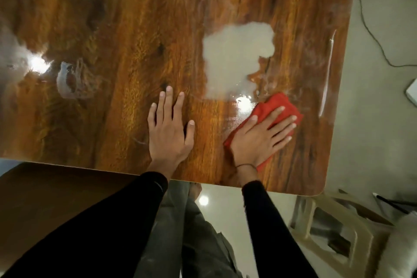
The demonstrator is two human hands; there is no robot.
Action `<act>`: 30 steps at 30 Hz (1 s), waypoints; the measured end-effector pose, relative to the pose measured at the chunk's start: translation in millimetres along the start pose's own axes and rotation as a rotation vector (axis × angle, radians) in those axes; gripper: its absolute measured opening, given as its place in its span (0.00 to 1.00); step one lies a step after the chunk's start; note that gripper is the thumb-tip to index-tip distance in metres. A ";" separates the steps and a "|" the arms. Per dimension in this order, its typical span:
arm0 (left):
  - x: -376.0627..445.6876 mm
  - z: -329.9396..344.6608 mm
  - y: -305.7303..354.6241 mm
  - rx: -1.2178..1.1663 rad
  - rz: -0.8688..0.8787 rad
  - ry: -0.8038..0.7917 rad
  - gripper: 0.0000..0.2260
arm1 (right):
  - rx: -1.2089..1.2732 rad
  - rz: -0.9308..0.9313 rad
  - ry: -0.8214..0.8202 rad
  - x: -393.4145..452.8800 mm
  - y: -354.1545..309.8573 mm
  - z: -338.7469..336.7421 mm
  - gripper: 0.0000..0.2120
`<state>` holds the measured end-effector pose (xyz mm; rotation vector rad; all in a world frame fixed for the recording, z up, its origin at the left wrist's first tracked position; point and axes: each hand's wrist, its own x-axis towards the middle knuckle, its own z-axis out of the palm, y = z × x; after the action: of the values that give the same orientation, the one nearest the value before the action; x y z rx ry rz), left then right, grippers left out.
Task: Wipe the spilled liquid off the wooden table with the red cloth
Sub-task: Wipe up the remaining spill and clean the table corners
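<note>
Red cloth (279,106) under R hand (259,137), fingers flat, spread | L hand (168,128) flat on table (112,18)

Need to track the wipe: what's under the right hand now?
The red cloth lies under the flat right hand, on the wooden table. Whether liquid sits beneath the cloth is hidden.

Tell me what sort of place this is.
Probably a room in a home, perhaps a dining area: a glossy wooden table with rounded corners, a pale tiled floor with a thin dark cable trailing across it, and a beige plastic stool beside the table.
</note>
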<state>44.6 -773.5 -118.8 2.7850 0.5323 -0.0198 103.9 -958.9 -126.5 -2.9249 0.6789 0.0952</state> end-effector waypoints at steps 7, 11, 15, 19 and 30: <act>0.8 5.5 -3.8 0.007 0.006 0.018 0.32 | 0.017 0.186 0.014 161.9 -29.1 -20.5 0.34; 1.1 4.8 -2.5 0.005 0.005 0.019 0.32 | 0.021 -0.105 -0.026 216.0 -32.4 -28.6 0.34; 2.5 5.1 -2.3 0.015 -0.006 0.012 0.33 | 0.005 -0.367 -0.074 248.5 -34.4 -32.9 0.34; 3.1 5.9 -2.5 0.021 -0.012 0.010 0.33 | -0.026 -0.605 -0.111 277.5 -40.7 -39.8 0.34; -0.2 -3.7 10.4 -0.030 -0.055 0.011 0.34 | -0.101 -1.189 -0.202 315.0 -82.2 -39.1 0.34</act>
<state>48.1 -781.6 -112.2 2.7425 0.6075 -0.0081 423.8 -1028.2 -107.1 -2.8183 -1.1138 0.2757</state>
